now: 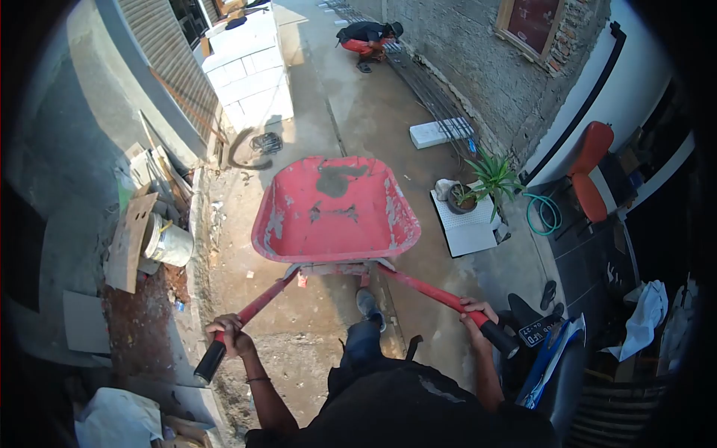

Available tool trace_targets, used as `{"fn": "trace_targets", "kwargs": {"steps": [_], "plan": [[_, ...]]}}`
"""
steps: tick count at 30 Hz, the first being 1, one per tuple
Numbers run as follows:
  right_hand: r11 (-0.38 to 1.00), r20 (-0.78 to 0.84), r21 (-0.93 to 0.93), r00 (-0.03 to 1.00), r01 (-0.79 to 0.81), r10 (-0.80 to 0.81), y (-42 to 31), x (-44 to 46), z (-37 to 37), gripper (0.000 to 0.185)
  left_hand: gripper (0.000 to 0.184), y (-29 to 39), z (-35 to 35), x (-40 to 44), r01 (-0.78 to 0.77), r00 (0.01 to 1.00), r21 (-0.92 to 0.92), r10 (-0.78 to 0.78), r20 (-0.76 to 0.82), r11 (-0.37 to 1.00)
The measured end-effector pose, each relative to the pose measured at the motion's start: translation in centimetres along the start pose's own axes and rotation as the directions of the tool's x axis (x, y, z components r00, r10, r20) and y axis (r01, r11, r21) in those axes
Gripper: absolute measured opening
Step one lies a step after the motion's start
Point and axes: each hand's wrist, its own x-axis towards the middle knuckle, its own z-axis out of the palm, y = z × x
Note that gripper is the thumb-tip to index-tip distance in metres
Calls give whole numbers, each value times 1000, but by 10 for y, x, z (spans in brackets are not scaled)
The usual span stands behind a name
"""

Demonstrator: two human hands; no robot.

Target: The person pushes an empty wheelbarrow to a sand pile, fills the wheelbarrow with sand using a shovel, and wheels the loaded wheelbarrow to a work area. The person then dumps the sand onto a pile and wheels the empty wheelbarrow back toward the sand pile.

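Note:
A red wheelbarrow (pixel 328 224) stands in front of me, its tray holding only smears of grey cement. My left hand (pixel 230 335) is wrapped round the left handle, just ahead of the black grip (pixel 210 364). On the other side, my right hand (pixel 479 312) closes round the right handle near its black grip (pixel 499 339). Both red handle bars run forward from my hands to the tray. The wheel is hidden beneath the tray. One of my shoes (pixel 367 305) shows on the ground behind the tray.
White blocks (pixel 250 78) are stacked ahead left. Farther along the lane a person (pixel 367 41) crouches by long metal bars (pixel 426 89). A potted plant (pixel 463 198) is at the right, near a green hose (pixel 544 215). A motorbike (pixel 556 351) stands close by my right hand. Buckets (pixel 168 243) line the left.

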Motion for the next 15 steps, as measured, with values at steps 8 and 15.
{"fn": "trace_targets", "kwargs": {"steps": [8,15], "plan": [[989,-52,80,990,-125,129,43,254,59,20,16,-188,137,128,45,999,54,-45,2,998],[998,-33,69,999,-12,14,101,471,115,19,17,-359,220,215,59,996,51,-56,-65,997]]}}
